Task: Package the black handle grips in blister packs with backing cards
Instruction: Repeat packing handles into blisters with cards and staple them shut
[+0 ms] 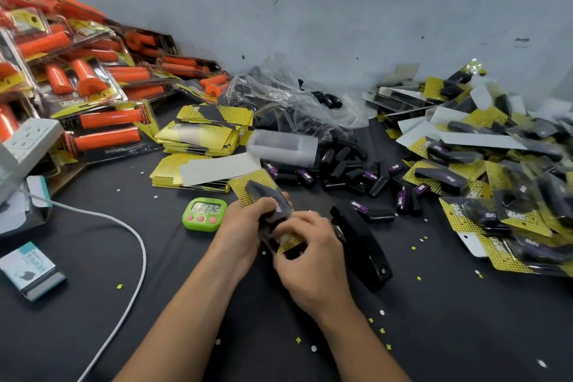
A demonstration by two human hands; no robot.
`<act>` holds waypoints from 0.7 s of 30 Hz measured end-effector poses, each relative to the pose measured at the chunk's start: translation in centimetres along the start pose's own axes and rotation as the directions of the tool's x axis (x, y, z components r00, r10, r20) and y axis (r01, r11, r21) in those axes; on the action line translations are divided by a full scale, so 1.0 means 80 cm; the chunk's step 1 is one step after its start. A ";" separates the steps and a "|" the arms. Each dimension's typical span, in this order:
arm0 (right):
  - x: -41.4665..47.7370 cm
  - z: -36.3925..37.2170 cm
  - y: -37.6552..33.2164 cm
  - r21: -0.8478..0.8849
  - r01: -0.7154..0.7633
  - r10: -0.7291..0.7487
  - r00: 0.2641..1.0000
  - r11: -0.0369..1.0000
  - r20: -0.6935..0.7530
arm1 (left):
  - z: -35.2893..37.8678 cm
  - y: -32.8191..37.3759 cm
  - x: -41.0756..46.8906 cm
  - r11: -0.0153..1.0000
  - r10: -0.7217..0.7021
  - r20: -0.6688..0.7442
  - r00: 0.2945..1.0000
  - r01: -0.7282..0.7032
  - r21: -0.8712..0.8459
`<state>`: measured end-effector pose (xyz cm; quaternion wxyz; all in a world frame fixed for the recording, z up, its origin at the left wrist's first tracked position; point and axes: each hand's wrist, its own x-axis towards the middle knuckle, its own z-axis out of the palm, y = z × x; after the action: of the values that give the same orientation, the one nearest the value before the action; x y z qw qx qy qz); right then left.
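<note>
Both hands hold one blister pack (pixel 259 192) with a yellow dotted backing card and a black handle grip inside, just above the dark table. My left hand (pixel 245 226) grips its left side with the thumb over the grip. At the pack's near end, my right hand (pixel 310 254) pinches the card. Loose black handle grips (pixel 341 170) with purple labels lie in a heap beyond the hands. Stacks of yellow backing cards (pixel 201 136) sit at centre left. Clear blister shells (pixel 282 146) stand behind the pack.
A black stapler (pixel 362 245) lies right of my hands, a green timer (pixel 203 213) left of them. Finished black packs (pixel 496 183) pile at right, orange-grip packs (pixel 86 80) at back left. A white cable (pixel 136 245), a power strip (pixel 28 143) and a staple box (pixel 31 270) lie at left.
</note>
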<state>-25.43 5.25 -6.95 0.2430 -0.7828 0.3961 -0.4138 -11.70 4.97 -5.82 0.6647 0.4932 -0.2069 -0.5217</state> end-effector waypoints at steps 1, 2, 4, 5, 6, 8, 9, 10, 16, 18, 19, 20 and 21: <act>0.000 -0.003 0.001 0.070 -0.045 0.048 0.998 0.997 -0.028 | -0.002 0.003 0.000 0.997 -0.033 0.025 0.999 0.035 -0.069; 0.001 -0.006 0.000 0.125 -0.078 0.086 0.995 0.989 -0.056 | -0.004 0.006 -0.001 0.988 -0.067 0.063 0.996 0.075 -0.134; 0.003 -0.010 0.001 0.309 -0.196 0.210 0.978 0.931 -0.013 | -0.006 0.010 -0.003 0.975 -0.090 0.125 0.988 0.113 -0.191; 0.005 -0.010 0.001 0.427 -0.287 0.291 0.955 0.858 0.056 | -0.007 0.011 -0.004 0.975 -0.080 0.154 0.985 0.109 -0.194; 0.007 -0.010 0.002 0.504 -0.371 0.361 0.925 0.780 0.122 | -0.007 0.012 -0.006 0.976 -0.067 0.180 0.981 0.102 -0.192; 0.008 -0.010 0.003 0.546 -0.449 0.426 0.887 0.708 0.177 | -0.008 0.013 -0.007 0.977 -0.042 0.225 0.973 0.086 -0.194; 0.008 -0.009 0.003 0.543 -0.462 0.436 0.881 0.701 0.186 | -0.008 0.011 -0.008 0.979 -0.030 0.233 0.972 0.075 -0.187; 0.008 -0.009 0.003 0.545 -0.465 0.437 0.879 0.698 0.191 | -0.008 0.010 -0.008 0.984 -0.020 0.221 0.975 0.059 -0.171; 0.004 -0.008 0.001 0.387 -0.450 0.434 0.891 0.804 0.135 | 0.001 0.005 -0.005 0.998 0.017 0.061 0.998 -0.013 -0.063; 0.001 -0.007 -0.006 0.177 -0.380 0.376 0.925 0.908 0.056 | 0.000 0.005 -0.002 0.997 0.020 0.039 0.999 -0.017 -0.080; -0.001 -0.007 -0.011 0.066 -0.330 0.331 0.944 0.942 0.007 | 0.000 0.007 -0.001 0.995 0.018 0.032 0.999 -0.015 -0.096; -0.002 -0.010 -0.017 -0.021 -0.277 0.276 0.960 0.961 -0.045 | 0.000 0.008 0.000 0.993 0.013 0.029 1.000 -0.009 -0.115; -0.004 -0.015 -0.022 -0.079 -0.222 0.214 0.972 0.972 -0.098 | -0.001 0.009 0.002 0.991 0.006 0.031 1.000 -0.001 -0.133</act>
<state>-25.83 6.43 -5.18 0.2340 -0.7255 0.5082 -0.4008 -11.24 4.83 -5.29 0.6935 0.4395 -0.1830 -0.5407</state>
